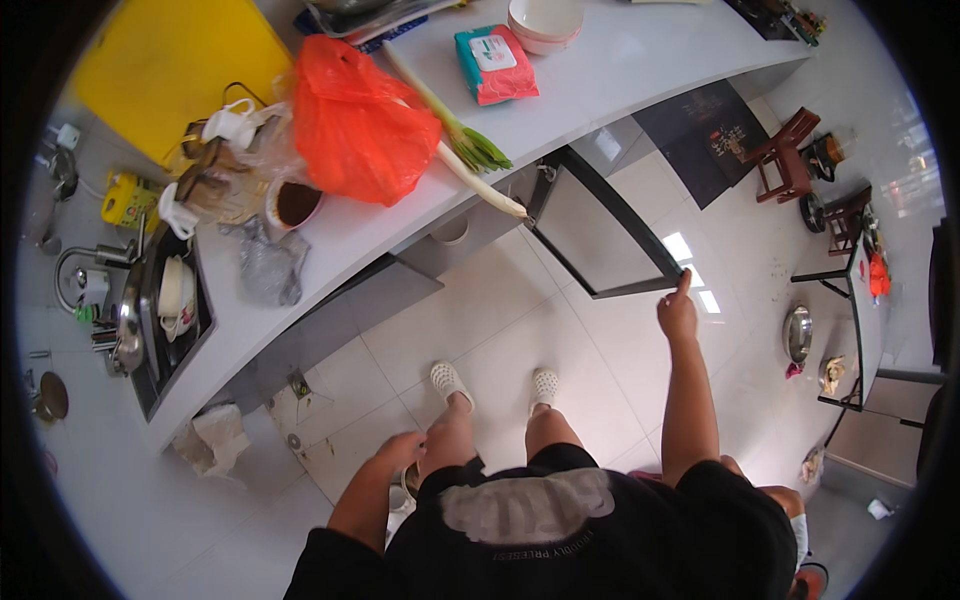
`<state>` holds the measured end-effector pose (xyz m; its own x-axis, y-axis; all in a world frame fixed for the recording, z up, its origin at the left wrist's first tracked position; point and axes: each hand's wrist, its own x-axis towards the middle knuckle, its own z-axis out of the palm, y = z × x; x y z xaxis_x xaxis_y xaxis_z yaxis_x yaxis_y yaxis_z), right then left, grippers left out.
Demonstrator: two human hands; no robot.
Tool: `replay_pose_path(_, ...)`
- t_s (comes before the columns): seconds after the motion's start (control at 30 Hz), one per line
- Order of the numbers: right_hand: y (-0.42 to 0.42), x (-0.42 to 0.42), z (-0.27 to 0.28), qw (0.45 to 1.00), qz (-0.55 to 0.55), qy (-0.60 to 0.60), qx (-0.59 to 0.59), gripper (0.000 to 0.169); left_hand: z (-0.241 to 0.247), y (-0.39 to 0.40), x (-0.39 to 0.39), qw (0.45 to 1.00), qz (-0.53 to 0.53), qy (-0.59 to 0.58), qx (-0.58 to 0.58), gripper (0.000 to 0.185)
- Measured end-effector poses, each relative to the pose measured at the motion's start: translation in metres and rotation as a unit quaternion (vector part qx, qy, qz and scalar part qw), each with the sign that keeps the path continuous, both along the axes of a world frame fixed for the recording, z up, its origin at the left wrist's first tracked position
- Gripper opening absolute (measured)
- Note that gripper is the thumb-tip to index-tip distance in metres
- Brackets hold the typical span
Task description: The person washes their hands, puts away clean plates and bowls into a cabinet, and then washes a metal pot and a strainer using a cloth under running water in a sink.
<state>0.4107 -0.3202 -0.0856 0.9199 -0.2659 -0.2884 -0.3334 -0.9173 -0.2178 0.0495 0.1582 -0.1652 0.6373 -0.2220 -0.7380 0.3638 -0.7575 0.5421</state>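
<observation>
My right hand (677, 309) is at the outer corner of a dark-framed cabinet door (600, 225), which stands swung out from under the counter (375, 232). A finger touches the frame's edge; whether the others grip it is hard to tell. Low beside my thigh hangs my left hand (403, 451), its fingers partly curled and blurred, with no held thing visible. On the counter above the door lie a red plastic bag (360, 127) and a green onion (472, 142), a white stalk end jutting past the edge. A packet of wipes (496, 64) and stacked bowls (546, 22) are farther back.
At the left, a sink (202, 315) holds pots. A bowl of dark brown contents (296, 204) and crumpled plastic (274, 259) sit near the counter's edge. Wooden stools (781, 169), a folding table (862, 330) and a metal basin (798, 334) are at the right. Part of another person (784, 502) shows behind me.
</observation>
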Motion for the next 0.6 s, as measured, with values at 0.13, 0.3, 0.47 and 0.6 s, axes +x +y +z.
replay_pose_path(0.13, 0.004, -0.001, -0.003, 0.999, 0.037, 0.022, -0.022, 0.082, 0.044, 0.020, -0.163, 0.955, 0.258, 0.119, 0.088, 0.036)
replay_pose_path(0.3, -0.007, -0.036, -0.038, 0.998, -0.018, 0.061, -0.004, 0.086, -0.004, 0.073, -0.316, 0.794, 0.578, 0.138, 0.129, 0.033)
replay_pose_path(0.47, 0.106, -0.073, -0.023, 0.982, -0.103, 0.110, 0.113, 0.077, -0.066, 0.104, -0.353, 0.733, 0.644, 0.151, -0.157, 0.026)
replay_pose_path(0.6, 0.209, -0.101, -0.013, 0.953, -0.187, 0.097, 0.219, 0.052, -0.001, 0.178, -0.269, 0.851, 0.514, -0.102, 0.029, 0.036)
